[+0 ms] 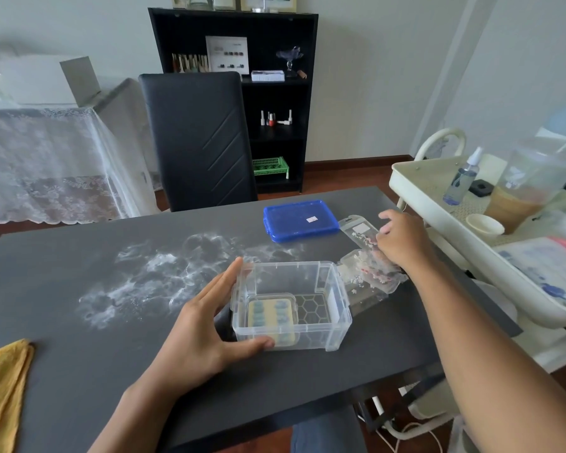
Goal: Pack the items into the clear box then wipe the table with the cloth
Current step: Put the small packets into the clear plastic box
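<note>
Left hand fingers straight, bracing clear box mid-tabletop | right hand nearer, curled fingers on clear packets just right of box | packets' long axes run away from the person | grip unconfirmed.

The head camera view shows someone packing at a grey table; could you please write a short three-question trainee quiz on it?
1. True or false: the blue plastic lid is on the clear plastic box.
2. Which hand steadies the box?
3. Where does the folded yellow cloth lie: A) in the box, B) at the table's near left corner, C) on the cream cart?

Key: 1 false, it lies on the grey table. 2 the left hand; the right hand reaches the clear packets. 3 B.
</note>
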